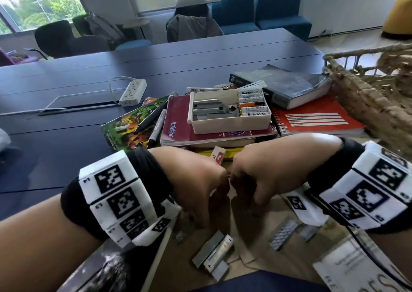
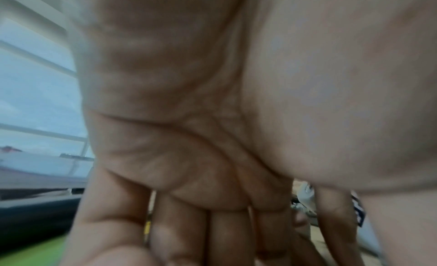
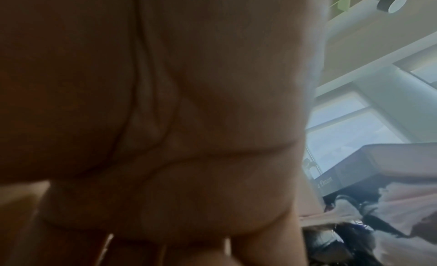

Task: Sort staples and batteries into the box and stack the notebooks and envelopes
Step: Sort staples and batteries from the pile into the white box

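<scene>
A: ok head view first. We've got the left hand (image 1: 198,180) and right hand (image 1: 265,176) knuckle to knuckle in the lower middle of the frame, fingers pointing down onto the brown envelopes (image 1: 256,256). We can't tell if either one's actually pinching anything, the fingertips are hidden

B: yeah same. Just below them we see a battery (image 1: 219,252) lying beside a strip of staples (image 1: 208,250), and another staple strip (image 1: 282,233) to the lower right. The white box (image 1: 231,122) sits centre frame on the maroon notebook (image 1: 178,124), staples in its left part, batteries in its right

A: orange notebook (image 1: 318,120) is right of that, thick grey book (image 1: 287,86) behind it, woven basket (image 1: 374,95) at the right edge

B: left wrist view, we mostly get the left hand (image 2: 212,120) palm, fingers (image 2: 227,236) stretched down at the bottom, nothing clearly in them

A: right wrist view is the right hand (image 3: 153,120) filling the frame, dark and blurry, so we can't tell its grip there either
</scene>
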A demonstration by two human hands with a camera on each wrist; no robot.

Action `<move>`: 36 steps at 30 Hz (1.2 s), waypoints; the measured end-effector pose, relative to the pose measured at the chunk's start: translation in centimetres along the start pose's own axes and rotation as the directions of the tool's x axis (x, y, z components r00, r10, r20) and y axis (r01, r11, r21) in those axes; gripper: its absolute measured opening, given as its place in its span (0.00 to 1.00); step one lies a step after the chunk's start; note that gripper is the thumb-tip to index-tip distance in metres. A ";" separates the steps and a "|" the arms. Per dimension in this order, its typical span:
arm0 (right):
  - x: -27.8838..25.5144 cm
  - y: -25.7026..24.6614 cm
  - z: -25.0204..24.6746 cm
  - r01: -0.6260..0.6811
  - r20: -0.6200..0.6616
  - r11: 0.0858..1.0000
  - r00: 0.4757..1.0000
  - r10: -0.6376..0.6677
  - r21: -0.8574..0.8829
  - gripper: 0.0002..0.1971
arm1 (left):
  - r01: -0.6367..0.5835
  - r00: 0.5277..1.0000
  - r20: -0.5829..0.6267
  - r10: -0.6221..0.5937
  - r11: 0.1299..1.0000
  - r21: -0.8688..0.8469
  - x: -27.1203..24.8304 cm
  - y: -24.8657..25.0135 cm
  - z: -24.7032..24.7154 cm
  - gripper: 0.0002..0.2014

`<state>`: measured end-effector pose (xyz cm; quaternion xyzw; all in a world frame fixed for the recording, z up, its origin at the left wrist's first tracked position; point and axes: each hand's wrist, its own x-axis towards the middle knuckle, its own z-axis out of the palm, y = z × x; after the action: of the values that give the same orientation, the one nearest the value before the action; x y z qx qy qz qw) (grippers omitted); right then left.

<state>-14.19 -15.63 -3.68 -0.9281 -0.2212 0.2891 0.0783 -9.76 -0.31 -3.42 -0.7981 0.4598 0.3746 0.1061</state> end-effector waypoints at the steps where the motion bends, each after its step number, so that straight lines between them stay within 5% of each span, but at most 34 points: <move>1: 0.1 0.1 0.0 0.007 -0.018 1.000 1.000 -0.007 -0.003 0.09 | -0.017 1.000 -0.005 0.017 1.000 -0.013 -0.1 -0.1 -0.1 0.13; 7: -0.1 0.3 -0.2 0.005 -0.075 1.000 0.997 -0.006 -0.003 0.16 | -0.120 0.980 -0.176 0.095 0.983 -0.136 -1.0 -1.1 -0.9 0.09; 14: 0.1 0.0 0.1 -0.032 -0.068 0.999 0.997 0.029 -0.042 0.12 | -0.308 0.902 -0.417 0.110 0.841 -0.444 -2.4 -2.9 -1.6 0.04; 18: 0.1 0.3 0.1 -0.023 -0.071 0.999 0.997 0.020 -0.049 0.08 | -0.421 0.788 -0.611 0.067 0.784 -0.457 -1.9 -3.6 -2.3 0.07; 26: 0.1 1.6 -0.3 0.018 -0.267 0.995 0.964 0.010 0.103 0.06 | -0.637 0.376 -0.908 -0.184 0.660 -0.398 0.8 -4.5 -3.3 0.04; 36: 0.2 2.3 -1.4 0.197 -0.517 0.969 0.851 -0.094 0.147 0.02 | -0.687 0.267 -0.898 -0.350 0.584 -0.433 3.0 -5.3 -2.6 0.05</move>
<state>-12.40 -17.67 -3.24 -0.9396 -0.2333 0.0486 0.2457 -3.26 -0.66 -4.60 -0.7405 0.3053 -0.0086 -0.5987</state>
